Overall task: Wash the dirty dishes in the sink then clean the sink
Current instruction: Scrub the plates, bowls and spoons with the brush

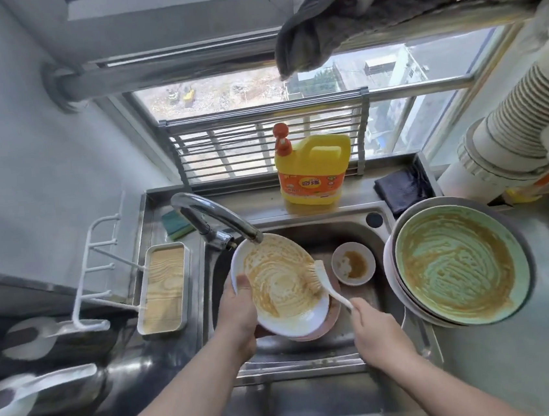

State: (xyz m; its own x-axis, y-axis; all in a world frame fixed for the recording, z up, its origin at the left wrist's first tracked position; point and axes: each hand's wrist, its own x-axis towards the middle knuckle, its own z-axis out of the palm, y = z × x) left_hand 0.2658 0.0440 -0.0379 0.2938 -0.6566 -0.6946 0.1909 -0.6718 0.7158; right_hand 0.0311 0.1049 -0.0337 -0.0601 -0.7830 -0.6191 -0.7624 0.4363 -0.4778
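left grip (239, 304) clamped on smeared white plate (284, 281), right grip (377, 329) around brush (321, 279) handle

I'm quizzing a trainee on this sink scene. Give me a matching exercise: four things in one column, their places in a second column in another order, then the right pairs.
Things:
1. white plate
2. brush
3. yellow detergent bottle
4. small bowl

Places:
A. on the ledge behind the sink
B. held in the right hand
C. down in the basin, right of the plate
D. held in the left hand under the tap

Pairs: 1-D, 2-B, 3-A, 4-C
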